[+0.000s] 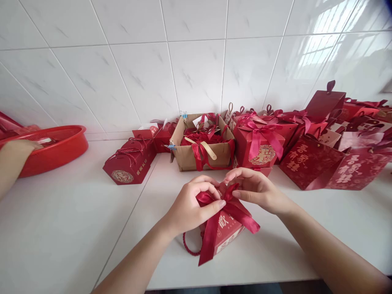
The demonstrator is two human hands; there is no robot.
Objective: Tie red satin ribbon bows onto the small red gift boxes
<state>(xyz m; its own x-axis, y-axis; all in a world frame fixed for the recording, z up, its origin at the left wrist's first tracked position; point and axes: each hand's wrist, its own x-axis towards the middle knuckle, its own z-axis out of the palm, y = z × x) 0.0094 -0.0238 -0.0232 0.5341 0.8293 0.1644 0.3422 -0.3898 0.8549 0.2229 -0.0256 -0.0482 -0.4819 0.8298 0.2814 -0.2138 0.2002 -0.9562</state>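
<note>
A small red gift box (234,222) with pale lettering lies on the counter in front of me. Across its top runs a red ribbon (211,234) formed into a bow, its tails hanging over the box. My left hand (197,204) is closed at the bow's knot, the thumb pressing on the ribbon. My right hand (255,190) has its thumb and curved fingers around the right loop, loosely closed on it. A red twisted cord handle (191,247) sticks out at the box's left. The fingers hide part of the bow.
Behind the box stands an open cardboard box (186,161) of red ribbons. A corded red box (131,163) is left of it; beribboned gift boxes (260,143) and red bags (346,169) crowd the right. Another person's arm (18,157) reaches into a red basket (61,147).
</note>
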